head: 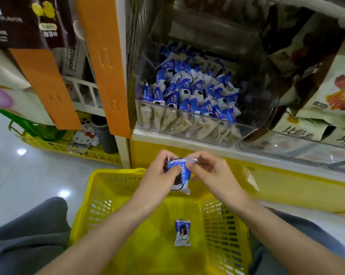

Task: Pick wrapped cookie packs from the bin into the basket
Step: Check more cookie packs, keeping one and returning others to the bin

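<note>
Here, a head-worn view looks down on a person crouched before a shop shelf, with both hands raised over a yellow plastic shopping basket [112,172]. The left hand [159,175] has its fingers curled round the upper left side of a blue-and-white wrapped cookie pack [181,176], its thumb lying across the wrapper's front. The right hand [211,171] pinches the crimped top edge of the same pack between thumb and bent fingers. The held pack hangs roughly upright above the far end of the basket, clear of its floor. A second wrapped cookie pack [182,232] lies flat on the basket floor, near the middle and well apart from the walls. On the shelf beyond the hands stands a clear plastic bin [140,116] holding a heap of blue cookie packs [189,90]; pale wrappers show through its front wall. Orange cardboard panels [106,62] hang left of the bin, and printed snack bags [336,86] fill the compartment to its right. Another yellow basket [100,155] rests on the glossy floor [19,175] at left, holding a cartoon-cat item [82,138]. Grey trouser knees [29,235] flank the near basket.
</note>
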Motion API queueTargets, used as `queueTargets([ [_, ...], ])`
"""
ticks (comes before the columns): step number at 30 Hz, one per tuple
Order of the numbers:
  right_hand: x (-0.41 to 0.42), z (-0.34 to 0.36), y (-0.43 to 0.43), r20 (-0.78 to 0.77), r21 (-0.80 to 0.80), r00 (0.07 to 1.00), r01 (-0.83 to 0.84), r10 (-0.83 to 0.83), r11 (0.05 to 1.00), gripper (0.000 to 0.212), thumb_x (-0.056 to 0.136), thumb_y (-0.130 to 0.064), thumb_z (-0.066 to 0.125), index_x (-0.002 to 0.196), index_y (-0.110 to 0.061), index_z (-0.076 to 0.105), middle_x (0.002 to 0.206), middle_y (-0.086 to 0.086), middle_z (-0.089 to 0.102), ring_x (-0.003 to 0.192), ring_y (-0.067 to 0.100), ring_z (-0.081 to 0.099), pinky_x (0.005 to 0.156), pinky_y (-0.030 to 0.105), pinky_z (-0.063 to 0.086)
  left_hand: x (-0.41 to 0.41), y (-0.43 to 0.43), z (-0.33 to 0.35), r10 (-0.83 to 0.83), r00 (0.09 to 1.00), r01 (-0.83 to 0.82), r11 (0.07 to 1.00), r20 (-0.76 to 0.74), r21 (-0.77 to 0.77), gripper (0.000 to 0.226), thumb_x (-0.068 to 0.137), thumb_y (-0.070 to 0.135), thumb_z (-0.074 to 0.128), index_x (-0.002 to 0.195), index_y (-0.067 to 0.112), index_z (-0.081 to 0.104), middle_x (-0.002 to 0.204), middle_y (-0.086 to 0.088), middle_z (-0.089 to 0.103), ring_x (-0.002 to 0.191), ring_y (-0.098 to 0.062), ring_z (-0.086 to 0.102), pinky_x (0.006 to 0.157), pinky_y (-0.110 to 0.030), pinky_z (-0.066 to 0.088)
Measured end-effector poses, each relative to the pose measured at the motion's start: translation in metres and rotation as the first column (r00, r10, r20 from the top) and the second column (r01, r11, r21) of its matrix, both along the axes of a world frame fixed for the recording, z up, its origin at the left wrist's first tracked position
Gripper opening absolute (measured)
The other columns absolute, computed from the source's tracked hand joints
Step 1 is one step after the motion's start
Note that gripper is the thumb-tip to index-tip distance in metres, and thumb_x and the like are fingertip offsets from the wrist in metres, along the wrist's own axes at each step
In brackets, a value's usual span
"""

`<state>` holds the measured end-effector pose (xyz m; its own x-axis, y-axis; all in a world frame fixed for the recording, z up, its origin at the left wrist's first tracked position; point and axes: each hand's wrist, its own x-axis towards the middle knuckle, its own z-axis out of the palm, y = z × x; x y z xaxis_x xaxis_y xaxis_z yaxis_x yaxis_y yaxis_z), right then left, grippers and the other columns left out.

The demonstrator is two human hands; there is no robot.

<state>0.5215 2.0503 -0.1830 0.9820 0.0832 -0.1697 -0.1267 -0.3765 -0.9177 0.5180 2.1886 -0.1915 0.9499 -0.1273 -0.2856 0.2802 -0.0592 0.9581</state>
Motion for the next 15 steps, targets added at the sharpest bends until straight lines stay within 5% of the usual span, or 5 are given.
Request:
queueTargets([
  [9, -0.001, -0.013, 0.002, -0.007, 0.038, 1.0, 0.016, -0.015, 0.999, 0.016, 0.088, -0.012, 0.06, 0.075, -0.022, 0.062, 0.074, 0.003, 0.062, 0.069, 0.01, 0.053, 0.066, 0.03, 0.044, 0.0, -0.003, -0.01, 0.069, 0.997, -0.069, 0.998, 0.032, 0.011, 0.024, 0.092, 0.01, 0.051, 0.068, 0.014, 0.048, 0.055, 0.003, 0.044, 0.042, 0.0, 0.038, 0.041, -0.012, 0.03],
  [12, -0.004, -0.014, 0.003, 0.058, -0.056, 0.997, -0.038, 0.041, 0.998, 0.008, 0.087, -0.01, 0.062, 0.084, -0.014, 0.068, 0.077, -0.009, 0.064, 0.07, 0.001, 0.055, 0.064, 0.012, 0.04, -0.002, -0.001, -0.013, 0.065, 0.997, -0.066, 0.998, 0.047, 0.018, 0.031, 0.091, 0.009, 0.051, 0.061, 0.014, 0.044, 0.05, 0.01, 0.042, 0.049, -0.002, 0.038, 0.047, -0.018, 0.03],
  [15, -0.007, -0.013, 0.002, 0.159, -0.2, 0.982, -0.065, 0.097, 0.978, 0.004, 0.085, -0.018, 0.064, 0.084, -0.017, 0.068, 0.079, -0.011, 0.065, 0.075, 0.003, 0.058, 0.063, 0.014, 0.042, -0.005, 0.002, -0.017, 0.046, 0.998, -0.047, 0.998, 0.047, 0.031, 0.032, 0.091, 0.013, 0.052, 0.059, 0.016, 0.044, 0.053, 0.008, 0.044, 0.053, -0.005, 0.038, 0.049, -0.02, 0.03],
])
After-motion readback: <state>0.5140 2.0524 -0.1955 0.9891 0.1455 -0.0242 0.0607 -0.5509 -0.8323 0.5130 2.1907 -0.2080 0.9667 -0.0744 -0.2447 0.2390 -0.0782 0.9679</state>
